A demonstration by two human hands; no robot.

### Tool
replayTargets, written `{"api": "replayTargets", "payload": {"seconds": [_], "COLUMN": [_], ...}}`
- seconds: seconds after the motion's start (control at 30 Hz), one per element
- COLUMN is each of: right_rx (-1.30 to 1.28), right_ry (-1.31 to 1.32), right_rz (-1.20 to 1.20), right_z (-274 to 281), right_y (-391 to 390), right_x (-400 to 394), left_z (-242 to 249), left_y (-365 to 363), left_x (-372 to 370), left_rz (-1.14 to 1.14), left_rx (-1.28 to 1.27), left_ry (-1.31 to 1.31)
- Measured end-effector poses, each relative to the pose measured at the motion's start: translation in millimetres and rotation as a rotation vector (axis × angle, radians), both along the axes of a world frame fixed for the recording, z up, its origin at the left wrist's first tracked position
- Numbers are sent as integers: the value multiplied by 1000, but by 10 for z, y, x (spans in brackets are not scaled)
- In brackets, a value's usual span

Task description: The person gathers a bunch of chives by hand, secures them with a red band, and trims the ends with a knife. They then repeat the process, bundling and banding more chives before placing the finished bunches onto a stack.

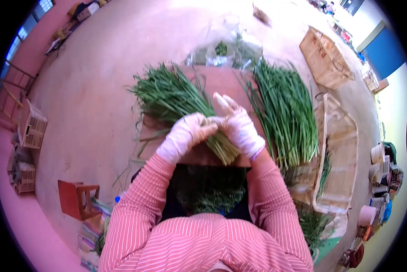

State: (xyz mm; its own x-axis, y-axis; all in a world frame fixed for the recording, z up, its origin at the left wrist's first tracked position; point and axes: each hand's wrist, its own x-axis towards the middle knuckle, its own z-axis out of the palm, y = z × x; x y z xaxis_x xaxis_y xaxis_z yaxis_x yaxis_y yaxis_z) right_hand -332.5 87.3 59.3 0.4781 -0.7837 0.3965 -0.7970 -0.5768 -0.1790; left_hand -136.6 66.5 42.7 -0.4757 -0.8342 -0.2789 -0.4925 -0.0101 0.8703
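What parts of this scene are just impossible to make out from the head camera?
- Whatever binds the bunch of greens: hidden under the left hand and right hand, head view.
- The fingers' grip on the stems: gloves and overlapping hands cover it.
- Contents of the plastic bag: blurred by glare.
- The small pots at the right edge: too small and warped by the lens.
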Motion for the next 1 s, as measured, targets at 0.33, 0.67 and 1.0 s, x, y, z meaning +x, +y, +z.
{"api": "replayTargets", "payload": {"seconds": [0.33,0.67,1.0], "right_rx": [89,5,598], "right_ry": [-178,-292,-562], "right_rz": [-42,23,-124], "right_z": [147,77,-193], "right_y": [76,14,-174], "right_x": [89,-24,55], "left_z": [194,-66,69], "left_y": [249,126,-36], "left_x": [-180,-147,-128], "left_rz": [4,76,123], "left_rx": [-273,-693,-249], "left_ry": [-128,-218,-295]}}
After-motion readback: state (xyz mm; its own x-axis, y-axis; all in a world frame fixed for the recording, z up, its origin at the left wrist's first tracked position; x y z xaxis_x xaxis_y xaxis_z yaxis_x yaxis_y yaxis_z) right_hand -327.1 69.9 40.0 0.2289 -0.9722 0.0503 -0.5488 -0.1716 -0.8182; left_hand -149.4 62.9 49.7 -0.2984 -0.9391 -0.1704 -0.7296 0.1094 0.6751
